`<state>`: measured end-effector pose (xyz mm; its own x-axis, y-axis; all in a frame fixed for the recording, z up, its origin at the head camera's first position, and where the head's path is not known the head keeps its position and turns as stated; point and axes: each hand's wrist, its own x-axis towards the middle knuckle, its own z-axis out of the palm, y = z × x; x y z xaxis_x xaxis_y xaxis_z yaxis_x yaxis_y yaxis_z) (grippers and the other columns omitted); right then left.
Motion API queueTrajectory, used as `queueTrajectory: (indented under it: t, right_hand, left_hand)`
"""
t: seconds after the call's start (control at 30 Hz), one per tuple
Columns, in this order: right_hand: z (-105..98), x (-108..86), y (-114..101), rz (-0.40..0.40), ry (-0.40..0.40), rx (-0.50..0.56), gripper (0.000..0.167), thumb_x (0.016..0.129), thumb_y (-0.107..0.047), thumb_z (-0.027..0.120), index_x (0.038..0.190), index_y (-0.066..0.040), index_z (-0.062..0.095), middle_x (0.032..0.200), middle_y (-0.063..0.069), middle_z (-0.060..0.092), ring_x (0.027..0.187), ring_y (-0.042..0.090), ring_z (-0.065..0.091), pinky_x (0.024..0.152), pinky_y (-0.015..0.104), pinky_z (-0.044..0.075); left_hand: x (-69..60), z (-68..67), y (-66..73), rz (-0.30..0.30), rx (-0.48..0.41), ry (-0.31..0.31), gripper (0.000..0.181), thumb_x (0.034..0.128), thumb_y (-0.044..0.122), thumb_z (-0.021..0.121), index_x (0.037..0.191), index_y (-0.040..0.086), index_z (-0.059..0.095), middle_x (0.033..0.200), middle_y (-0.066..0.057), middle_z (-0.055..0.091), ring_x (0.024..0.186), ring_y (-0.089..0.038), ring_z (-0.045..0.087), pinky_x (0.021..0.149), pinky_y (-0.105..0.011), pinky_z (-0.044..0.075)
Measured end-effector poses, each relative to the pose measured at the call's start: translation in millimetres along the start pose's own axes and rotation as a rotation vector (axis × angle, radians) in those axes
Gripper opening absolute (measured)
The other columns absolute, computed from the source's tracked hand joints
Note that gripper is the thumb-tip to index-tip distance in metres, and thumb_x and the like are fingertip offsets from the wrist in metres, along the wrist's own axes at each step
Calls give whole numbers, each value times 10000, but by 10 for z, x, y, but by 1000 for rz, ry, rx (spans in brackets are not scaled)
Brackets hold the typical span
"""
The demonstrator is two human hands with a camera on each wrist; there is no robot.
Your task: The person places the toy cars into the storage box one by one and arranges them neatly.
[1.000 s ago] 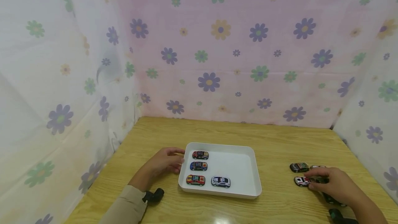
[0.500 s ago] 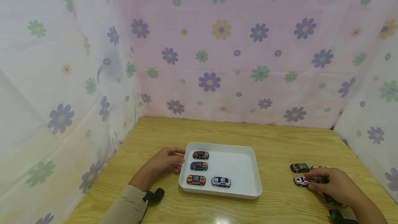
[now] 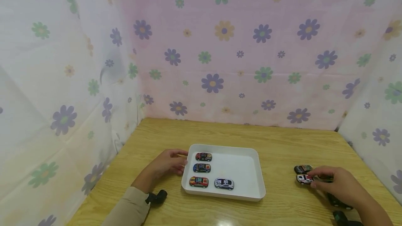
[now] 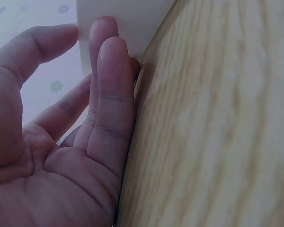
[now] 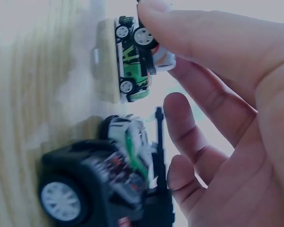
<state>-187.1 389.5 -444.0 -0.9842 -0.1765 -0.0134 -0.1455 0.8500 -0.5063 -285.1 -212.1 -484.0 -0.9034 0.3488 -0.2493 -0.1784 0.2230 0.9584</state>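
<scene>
My left hand [image 3: 166, 163] rests at the left side of a white tray [image 3: 240, 166], its relaxed fingers touching the outer wall. In the left wrist view, the extended fingers meet the tray wall [image 4: 132, 23]. My right hand [image 3: 342, 184] pinches a white-and-red toy car [image 3: 304, 179] between thumb and index finger. The right wrist view shows that car [image 5: 165, 59] tilted and slightly raised, partly hidden by the thumb, beside a green-and-black toy car [image 5: 131, 68]. Inside the tray lie a red-and-black car [image 3: 203, 156], a blue car [image 3: 202, 167], a red-and-yellow car [image 3: 199, 181] and a white car [image 3: 224, 183].
A dark toy car [image 3: 302, 168] sits just behind the pinched one. Under the right hand stands a black toy vehicle [image 5: 109, 189], partly covered in the head view. Flowered cloth [image 3: 238, 62] encloses the wooden table [image 3: 238, 133] at the back and sides.
My right hand has lifted the white-and-red car slightly and tilted it, and it now overlaps the dark car behind more. The left hand and tray have not moved.
</scene>
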Motion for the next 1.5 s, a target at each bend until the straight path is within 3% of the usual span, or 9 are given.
queueTrajectory:
  t: [0.07, 0.23, 0.3, 0.43, 0.57, 1.1, 1.33, 1.5]
  right_hand:
    - [-24, -2, -30, -3, 12, 8, 392, 884, -462, 791, 1197, -230, 753, 1275, 157, 712, 1120, 374, 682, 788, 459, 600]
    - [-69, 18, -120, -15, 53, 76, 354, 898, -391, 800, 1193, -201, 755, 1240, 121, 720, 959, 21, 672, 667, 270, 579]
    - [-78, 31, -161, -43, 76, 105, 317, 906, -336, 802, 1183, -188, 756, 1199, 100, 730, 924, -49, 643, 655, 266, 582]
    - [-111, 57, -237, -122, 119, 81, 262, 923, -304, 790, 1171, -225, 754, 1135, 16, 744, 933, -80, 629, 687, 257, 579]
    - [-154, 83, -333, -149, 149, 46, 248, 928, -338, 782, 1167, -282, 750, 1116, -52, 747, 943, -88, 628, 719, 246, 571]
    - [-248, 198, -739, -222, 199, 26, 246, 931, -358, 779, 1173, -356, 736, 1136, -87, 729, 961, -59, 636, 729, 250, 567]
    - [-218, 294, -882, -289, 257, 25, 237, 916, -323, 801, 1143, -356, 741, 1087, -120, 727, 929, -39, 650, 769, 240, 572]
    - [-205, 365, -1011, -301, 254, 27, 225, 910, -361, 803, 1127, -356, 744, 1072, -137, 720, 924, -25, 650, 780, 244, 569]
  left_hand:
    - [6, 4, 1, 2, 1, -2, 537, 899, 211, 783, 1384, 48, 622, 1111, -127, 750, 788, -211, 736, 707, -347, 636]
    - [4, 18, 19, -4, 3, 8, 529, 900, 200, 778, 1382, 45, 623, 1107, -126, 750, 784, -206, 734, 703, -339, 635]
    - [3, 22, 22, -9, 2, 15, 525, 899, 195, 777, 1379, 46, 626, 1102, -123, 751, 781, -203, 733, 701, -334, 634]
    - [6, 20, 11, -14, 5, 22, 524, 896, 195, 781, 1376, 50, 629, 1100, -119, 751, 776, -202, 731, 700, -331, 634]
    - [6, 13, 3, -12, 5, 20, 531, 894, 199, 783, 1380, 51, 627, 1098, -119, 750, 775, -201, 731, 700, -331, 635]
    - [-1, 3, 16, -5, 0, 3, 529, 902, 192, 776, 1386, 45, 621, 1109, -128, 748, 791, -208, 736, 708, -337, 637]
    - [-5, 0, 28, -4, -1, 2, 538, 894, 188, 779, 1386, 37, 619, 1109, -127, 748, 779, -202, 733, 697, -330, 635]
    - [9, 0, 15, -8, -5, 2, 543, 890, 202, 788, 1382, 44, 624, 1098, -122, 751, 783, -203, 737, 705, -335, 636]
